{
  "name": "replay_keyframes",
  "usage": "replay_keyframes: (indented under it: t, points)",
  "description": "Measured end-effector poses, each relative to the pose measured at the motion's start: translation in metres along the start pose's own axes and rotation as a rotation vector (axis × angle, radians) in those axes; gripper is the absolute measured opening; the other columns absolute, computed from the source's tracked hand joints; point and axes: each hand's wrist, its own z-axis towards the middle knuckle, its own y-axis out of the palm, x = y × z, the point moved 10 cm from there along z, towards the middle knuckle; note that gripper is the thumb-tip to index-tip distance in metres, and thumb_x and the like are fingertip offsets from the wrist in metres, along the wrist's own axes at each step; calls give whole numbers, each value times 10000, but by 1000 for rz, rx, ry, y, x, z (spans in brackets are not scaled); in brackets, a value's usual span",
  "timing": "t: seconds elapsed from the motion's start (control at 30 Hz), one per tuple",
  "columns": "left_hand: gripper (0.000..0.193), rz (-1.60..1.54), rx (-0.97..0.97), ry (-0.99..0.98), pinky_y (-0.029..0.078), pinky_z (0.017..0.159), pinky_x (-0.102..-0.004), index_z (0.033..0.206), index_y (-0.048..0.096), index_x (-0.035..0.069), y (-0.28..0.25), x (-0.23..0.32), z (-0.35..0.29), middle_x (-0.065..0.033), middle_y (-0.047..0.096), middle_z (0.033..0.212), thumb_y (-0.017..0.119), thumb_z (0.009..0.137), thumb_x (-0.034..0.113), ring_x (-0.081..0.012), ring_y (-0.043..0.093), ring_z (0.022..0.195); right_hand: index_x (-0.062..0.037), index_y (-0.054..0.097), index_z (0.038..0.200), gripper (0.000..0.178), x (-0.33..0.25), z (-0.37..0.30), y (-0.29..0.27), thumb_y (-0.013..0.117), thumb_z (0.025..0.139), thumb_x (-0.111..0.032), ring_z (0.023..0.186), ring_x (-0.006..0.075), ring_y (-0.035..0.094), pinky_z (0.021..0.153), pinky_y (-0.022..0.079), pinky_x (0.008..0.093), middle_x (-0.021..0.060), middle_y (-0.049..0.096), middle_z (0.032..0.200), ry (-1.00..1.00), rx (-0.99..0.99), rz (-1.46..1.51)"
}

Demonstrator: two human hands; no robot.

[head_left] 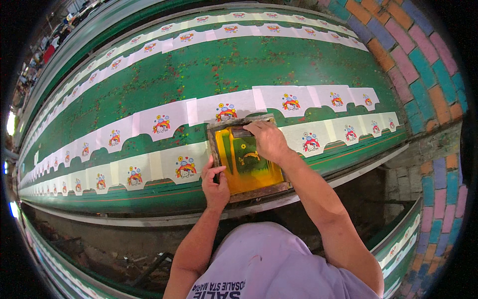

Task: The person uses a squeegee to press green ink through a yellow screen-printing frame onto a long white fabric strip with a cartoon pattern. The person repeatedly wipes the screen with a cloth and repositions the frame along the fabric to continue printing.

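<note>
A wooden-edged printing screen (264, 192) lies over the row of white cut fabric pieces nearest me. Yellow ink (244, 182) is smeared across its mesh, thickest along the near end and left side, and a small motif shows in the middle. My left hand (216, 187) grips the screen's left edge near its lower corner, fingers curled. At the far end of the screen, my right hand (269, 142) is closed on a dark squeegee (241, 131), its blade partly hidden by the hand. The fabric directly beneath the screen is hidden.
The long green table (209, 70) carries several rows of white pieces printed with a colourful cartoon motif (185, 167). Ink specks dot its middle. A pale rail (164, 220) runs along its near edge. Painted brick wall (398, 37) stands right; another table (398, 244) lies behind me.
</note>
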Motion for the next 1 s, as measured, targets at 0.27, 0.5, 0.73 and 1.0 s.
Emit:
replay_keyframes:
  t: [0.27, 0.5, 0.73, 1.0]
  points:
    - [238, 74, -10, 45, 453, 1232, -469, 1117, 769, 56, 0, 5, 1, -249, 614, 1594, 691, 949, -93, -389, 579, 1485, -72, 767, 1295, 462, -46, -66, -5, 726, 834, -70, 1207, 362, 691, 1052, 540, 504, 143, 736, 1283, -128, -14, -18]
    - [312, -51, 17, -12, 435, 1251, -481, 1231, 760, 52, -2, -2, -1, -255, 602, 1604, 711, 949, -72, -393, 566, 1501, -81, 764, 1302, 486, -89, -131, -15, 757, 816, -70, 1220, 354, 692, 1079, 536, 509, 112, 728, 1320, -87, -92, 36]
    - [454, 150, -24, 66, 427, 1262, -482, 1248, 775, 70, 1, 3, -2, -271, 602, 1600, 750, 826, -96, -410, 574, 1497, -93, 755, 1342, 535, -90, -147, -26, 897, 829, -144, 1321, 379, 649, 1153, 512, 525, 131, 716, 1371, -58, -116, 239]
    - [396, 102, -9, 15, 432, 1260, -478, 1075, 766, 83, 2, 13, 6, -247, 602, 1605, 727, 765, -160, -388, 581, 1492, -54, 754, 1345, 448, -7, -210, -60, 851, 908, -31, 1394, 411, 617, 1214, 486, 500, 208, 690, 1434, 363, 289, 474]
